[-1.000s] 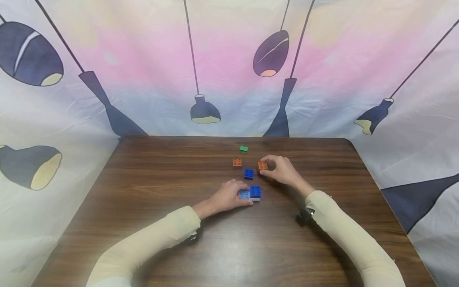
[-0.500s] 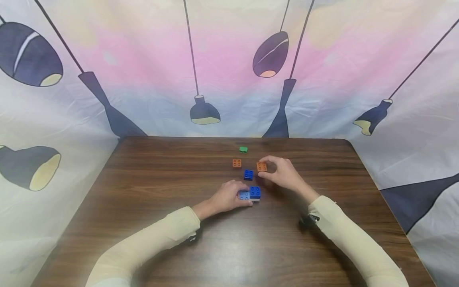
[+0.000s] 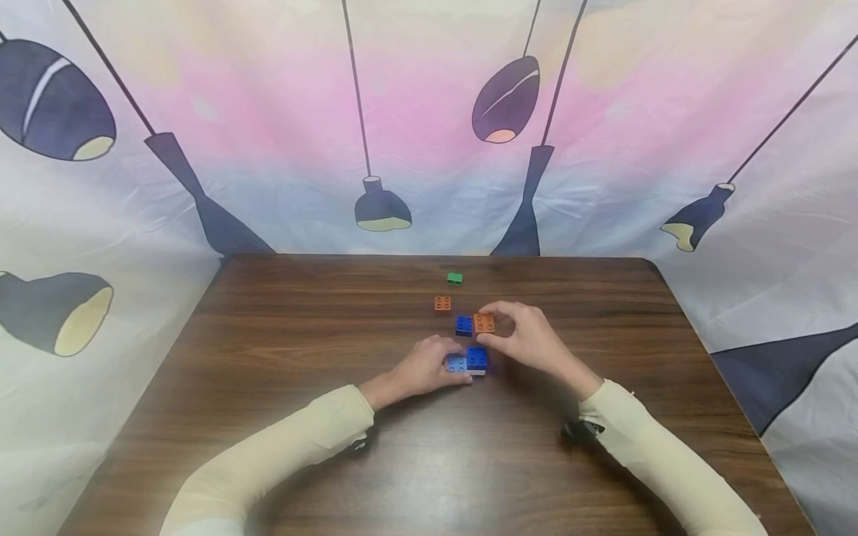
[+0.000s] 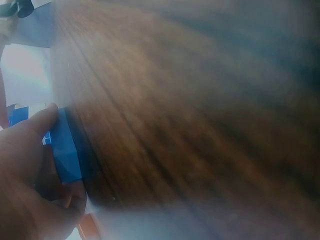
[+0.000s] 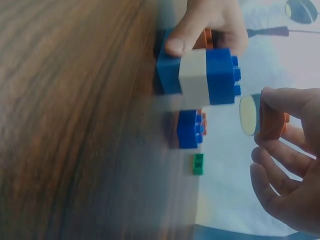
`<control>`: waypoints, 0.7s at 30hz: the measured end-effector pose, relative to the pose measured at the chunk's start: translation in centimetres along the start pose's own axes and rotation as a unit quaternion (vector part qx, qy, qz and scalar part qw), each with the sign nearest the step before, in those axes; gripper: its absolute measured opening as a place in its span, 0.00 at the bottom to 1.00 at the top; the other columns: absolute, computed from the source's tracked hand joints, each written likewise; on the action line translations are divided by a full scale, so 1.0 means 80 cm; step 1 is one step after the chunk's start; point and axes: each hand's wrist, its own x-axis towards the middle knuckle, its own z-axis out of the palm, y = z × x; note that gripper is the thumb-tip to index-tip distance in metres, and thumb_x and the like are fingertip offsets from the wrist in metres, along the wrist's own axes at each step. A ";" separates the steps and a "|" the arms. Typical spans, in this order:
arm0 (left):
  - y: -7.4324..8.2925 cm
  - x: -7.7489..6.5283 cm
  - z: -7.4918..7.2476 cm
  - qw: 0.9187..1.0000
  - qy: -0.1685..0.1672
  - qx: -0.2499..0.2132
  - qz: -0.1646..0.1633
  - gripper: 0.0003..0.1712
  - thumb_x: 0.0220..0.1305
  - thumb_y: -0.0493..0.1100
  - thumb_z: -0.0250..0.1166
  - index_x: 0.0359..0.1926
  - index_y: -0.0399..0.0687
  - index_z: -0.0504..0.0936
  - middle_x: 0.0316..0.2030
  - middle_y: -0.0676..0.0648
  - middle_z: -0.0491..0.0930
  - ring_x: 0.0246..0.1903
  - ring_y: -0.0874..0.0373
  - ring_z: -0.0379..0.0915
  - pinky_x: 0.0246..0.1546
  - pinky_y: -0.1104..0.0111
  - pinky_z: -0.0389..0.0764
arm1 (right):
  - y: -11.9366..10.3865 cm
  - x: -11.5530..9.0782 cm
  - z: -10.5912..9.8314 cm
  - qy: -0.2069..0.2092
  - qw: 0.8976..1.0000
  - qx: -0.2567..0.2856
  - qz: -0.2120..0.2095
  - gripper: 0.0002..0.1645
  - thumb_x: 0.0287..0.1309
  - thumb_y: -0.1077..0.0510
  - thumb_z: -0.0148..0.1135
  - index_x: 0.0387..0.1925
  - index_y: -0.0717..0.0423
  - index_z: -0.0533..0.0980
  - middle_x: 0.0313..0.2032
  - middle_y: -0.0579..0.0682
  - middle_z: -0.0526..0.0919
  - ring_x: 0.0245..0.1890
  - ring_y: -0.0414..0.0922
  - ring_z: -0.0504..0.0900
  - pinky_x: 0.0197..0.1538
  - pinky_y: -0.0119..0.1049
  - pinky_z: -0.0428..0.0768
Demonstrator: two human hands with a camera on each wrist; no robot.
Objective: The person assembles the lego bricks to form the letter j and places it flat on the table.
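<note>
My left hand [image 3: 422,365] grips a small stack by its light blue brick [image 3: 456,365], between thumb and fingers on the table. On that stack's right side, a white brick [image 5: 193,75] sits on the light blue base, topped by a dark blue brick [image 3: 477,357]. My right hand [image 3: 526,335] pinches an orange brick [image 3: 484,323] by opposite sides; in the right wrist view it hangs above the table, apart from the stack. A patch of orange [image 5: 207,37] shows behind my left thumb; what it belongs to is partly hidden.
Just beyond the stack lies a loose dark blue brick [image 3: 464,325]. Farther back are another orange brick [image 3: 442,304] and a small green brick [image 3: 455,278]. The brown wooden table [image 3: 322,313] ends at a patterned cloth backdrop [image 3: 429,149].
My right hand has lifted the orange brick and brought it left and nearer to me, towards the stack. My left hand keeps its hold on the stack in place.
</note>
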 end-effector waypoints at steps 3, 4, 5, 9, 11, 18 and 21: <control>0.000 0.000 0.000 1.000 0.004 0.000 0.003 0.29 0.54 0.62 0.71 0.49 0.47 0.83 0.44 0.50 0.85 0.41 0.59 0.77 0.42 0.68 0.77 | -0.009 -0.006 0.000 -0.003 1.000 -0.002 -0.009 0.23 0.53 0.44 0.72 0.50 0.45 0.80 0.47 0.43 0.85 0.48 0.47 0.82 0.48 0.48 0.80; 0.000 0.000 0.000 1.000 0.004 0.000 0.002 0.29 0.54 0.62 0.71 0.49 0.47 0.83 0.44 0.51 0.85 0.41 0.60 0.77 0.41 0.68 0.76 | -0.011 -0.008 0.001 -0.003 1.000 -0.002 -0.010 0.23 0.53 0.44 0.72 0.49 0.45 0.80 0.46 0.43 0.85 0.49 0.47 0.82 0.48 0.47 0.80; 0.000 0.000 0.000 1.000 0.004 0.001 0.002 0.29 0.54 0.62 0.71 0.49 0.47 0.83 0.43 0.51 0.85 0.40 0.60 0.77 0.40 0.69 0.76 | -0.013 -0.010 0.001 -0.005 1.000 -0.002 -0.010 0.23 0.52 0.44 0.72 0.49 0.44 0.80 0.46 0.42 0.85 0.48 0.47 0.82 0.47 0.47 0.80; 0.000 0.000 0.000 1.000 0.004 0.000 0.002 0.30 0.54 0.62 0.71 0.49 0.46 0.83 0.42 0.50 0.85 0.38 0.60 0.76 0.39 0.70 0.76 | -0.017 -0.016 0.003 -0.011 1.000 -0.001 -0.014 0.23 0.52 0.43 0.72 0.49 0.44 0.80 0.44 0.42 0.85 0.45 0.46 0.83 0.43 0.45 0.81; 0.000 0.001 0.000 1.000 0.002 0.000 0.001 0.30 0.54 0.62 0.71 0.49 0.45 0.83 0.42 0.50 0.85 0.39 0.60 0.76 0.39 0.70 0.76 | -0.018 -0.018 0.005 -0.014 1.000 -0.001 -0.017 0.24 0.52 0.43 0.72 0.49 0.45 0.80 0.43 0.42 0.85 0.44 0.47 0.83 0.43 0.45 0.81; -0.001 0.000 0.000 1.000 -0.001 -0.004 -0.003 0.30 0.55 0.62 0.71 0.51 0.47 0.83 0.44 0.51 0.85 0.40 0.61 0.76 0.40 0.69 0.76 | -0.018 -0.025 0.011 -0.013 1.000 -0.013 -0.014 0.23 0.50 0.44 0.74 0.48 0.45 0.81 0.43 0.41 0.85 0.43 0.43 0.82 0.44 0.42 0.80; -0.001 0.000 0.000 1.000 0.000 -0.003 -0.001 0.29 0.55 0.62 0.70 0.50 0.47 0.83 0.43 0.52 0.85 0.40 0.61 0.76 0.39 0.70 0.76 | -0.017 -0.027 0.015 -0.018 1.000 -0.013 -0.008 0.23 0.50 0.45 0.74 0.48 0.45 0.81 0.44 0.42 0.85 0.44 0.44 0.82 0.44 0.42 0.80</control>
